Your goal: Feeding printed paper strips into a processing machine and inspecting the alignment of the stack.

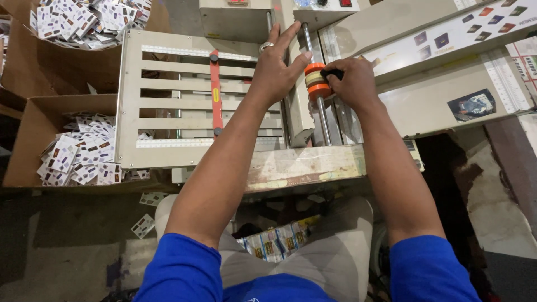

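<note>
An orange roller collar (316, 82) with a pale band sits on a steel shaft (320, 120) of a beige paper-feeding machine (168, 151). My right hand (352, 84) is closed around a small black knob (334, 73) on the collar's right side. My left hand (278, 67) rests flat on the machine's frame just left of the collar, fingers spread, thumb tip touching the orange collar. A ring shows on one finger of the left hand. A slotted beige tray with a red sliding guide (215, 92) lies to the left.
A cardboard box (25, 145) at the left holds several small printed cards (78, 156); another pile of cards (89, 19) lies at the top left. Loose cards (142, 223) lie on the floor. A beige table with a ruler strip (503, 78) extends right.
</note>
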